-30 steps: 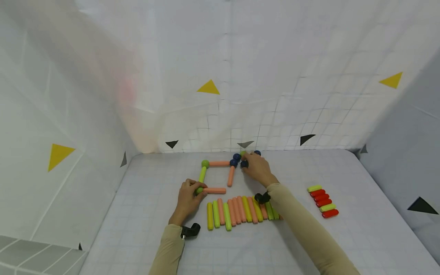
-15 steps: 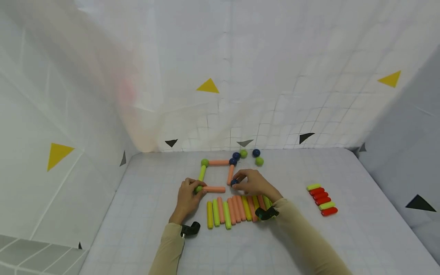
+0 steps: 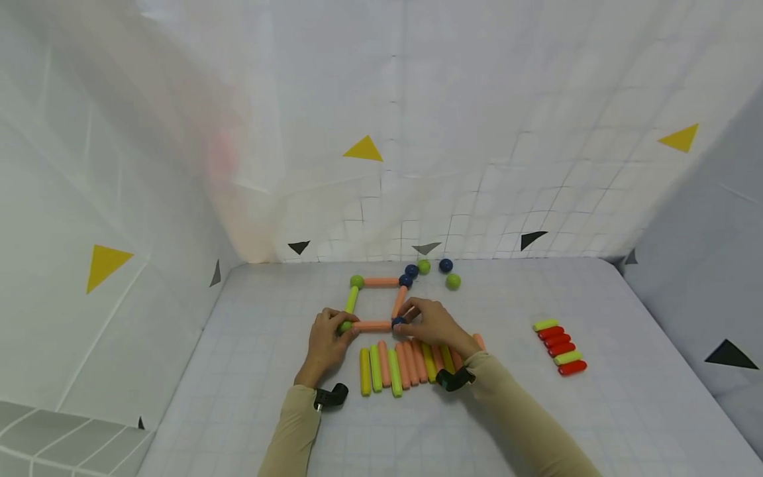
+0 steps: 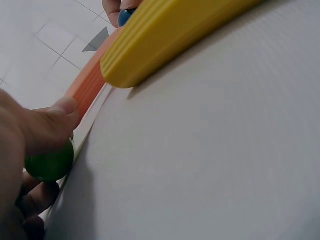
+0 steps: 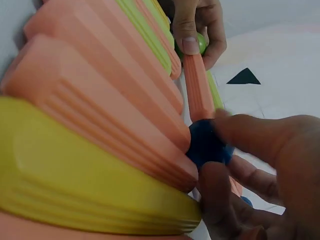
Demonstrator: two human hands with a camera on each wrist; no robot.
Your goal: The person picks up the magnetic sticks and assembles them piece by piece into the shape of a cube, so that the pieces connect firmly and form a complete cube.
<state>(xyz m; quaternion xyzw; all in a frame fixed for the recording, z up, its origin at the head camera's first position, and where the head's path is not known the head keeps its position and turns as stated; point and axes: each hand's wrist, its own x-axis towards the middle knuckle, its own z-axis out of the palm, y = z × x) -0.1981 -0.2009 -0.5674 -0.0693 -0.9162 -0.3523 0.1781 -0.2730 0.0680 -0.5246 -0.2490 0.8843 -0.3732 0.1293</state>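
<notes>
Head view: both your hands are at the near corners of a four-sided frame of rods and balls on the white counter (image 3: pixel 363 434). Your left hand (image 3: pixel 324 341) pinches the near-left green ball (image 3: pixel 345 327), thumb one side, fingers the other, gap about the ball's width. Left wrist view has the thumb tip lying on the end of the near peach rod (image 3: pixel 372 326), right by that ball; the other fingers curl at the ball's far side, partly in shadow.

Your right hand (image 3: pixel 434 324) grips the near-right blue ball (image 3: pixel 399 322) between thumb and fingertips, spread only as wide as the ball. Right wrist view puts that ball against the free end of the near peach rod. The right-side peach rod (image 3: pixel 399 301) runs down to the same corner; your fingers cover the joint, so you can't tell whether it's seated.

Rest of the frame: lime rod (image 3: pixel 352 300) on the left, far-left green ball (image 3: pixel 356 282), far peach rod (image 3: pixel 381 282), far-right blue ball (image 3: pixel 405 281). Another blue ball (image 3: pixel 411 270) sits just beside that corner, next to a loose green ball (image 3: pixel 424 266). One more blue and one more green lie a bit further right.

Nearer you, just below the frame, a row of rods (image 3: pixel 403 368) in yellow, lime and peach lies side by side, partly under your right wrist. Short red and lime pieces (image 3: pixel 558 340) are stacked in a line well to the right.
</notes>
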